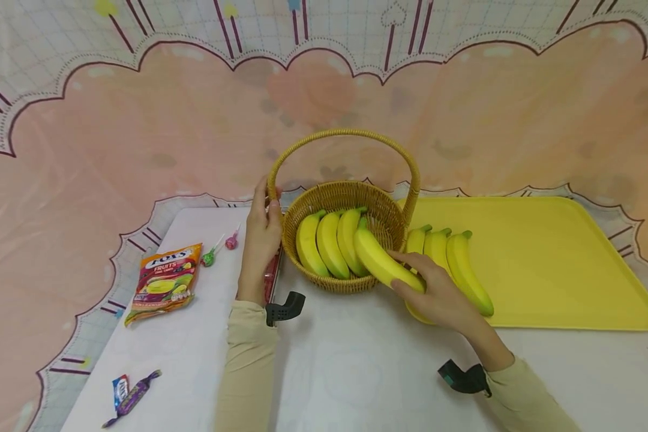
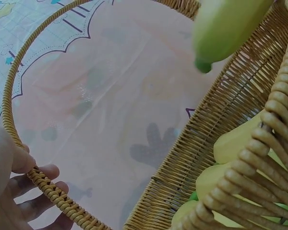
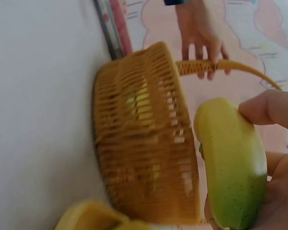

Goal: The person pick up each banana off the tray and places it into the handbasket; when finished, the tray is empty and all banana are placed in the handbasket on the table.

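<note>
Right hand: the right hand (image 1: 437, 294) has its fingers curled round a banana (image 1: 383, 261), gripping its lower half; the banana's tip leans over the basket's rim at about 4 o'clock.
Left hand: the left hand (image 1: 261, 231) grips the basket handle (image 1: 345, 135) where it meets the rim at 9 o'clock, fingers wrapped round the woven cane (image 2: 53, 194).
Basket: the wicker basket (image 1: 380, 210) stands on the bench (image 1: 356, 372) and holds three bananas (image 1: 326, 243) side by side.
Tray: the yellow tray (image 1: 545, 264) lies at 3 o'clock of the basket, with three more bananas (image 1: 453, 258) on its near left corner, just beside the right hand.
Handling: the banana looks light, smooth-skinned and firm, yet likely to bruise under a hard squeeze; a loose wrap round its thick middle seems the safest hold.
Elsewhere: a sweets bag (image 1: 164, 282), two lollipops (image 1: 218, 249) and wrapped sweets (image 1: 129, 393) lie toward 8 o'clock.
</note>
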Action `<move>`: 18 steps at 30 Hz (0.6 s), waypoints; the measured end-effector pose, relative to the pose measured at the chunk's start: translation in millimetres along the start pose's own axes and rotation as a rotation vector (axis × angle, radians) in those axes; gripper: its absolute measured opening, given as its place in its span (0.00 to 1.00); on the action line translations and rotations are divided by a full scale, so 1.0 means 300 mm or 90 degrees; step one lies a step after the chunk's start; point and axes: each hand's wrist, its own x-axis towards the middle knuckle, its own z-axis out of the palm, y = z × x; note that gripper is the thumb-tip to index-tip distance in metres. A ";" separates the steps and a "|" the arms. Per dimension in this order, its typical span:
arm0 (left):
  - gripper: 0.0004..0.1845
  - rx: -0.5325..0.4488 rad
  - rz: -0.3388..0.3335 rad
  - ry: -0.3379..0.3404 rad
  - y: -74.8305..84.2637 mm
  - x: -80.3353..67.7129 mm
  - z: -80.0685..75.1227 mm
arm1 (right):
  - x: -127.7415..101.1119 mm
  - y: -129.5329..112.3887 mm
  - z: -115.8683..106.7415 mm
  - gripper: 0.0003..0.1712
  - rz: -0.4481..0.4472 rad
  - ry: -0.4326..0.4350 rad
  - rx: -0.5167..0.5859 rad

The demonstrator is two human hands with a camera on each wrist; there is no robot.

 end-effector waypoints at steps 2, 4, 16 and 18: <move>0.26 0.002 0.002 0.000 -0.001 0.001 0.001 | 0.032 -0.018 0.011 0.29 0.008 -0.005 0.018; 0.26 0.002 0.005 0.001 -0.003 0.004 0.001 | 0.066 -0.040 0.020 0.29 0.010 -0.009 0.043; 0.25 0.008 0.009 -0.007 -0.004 0.007 -0.007 | 0.302 -0.160 0.101 0.32 0.057 -0.047 0.113; 0.25 0.010 0.011 -0.010 -0.005 0.005 -0.008 | 0.333 -0.173 0.118 0.33 0.079 -0.063 0.114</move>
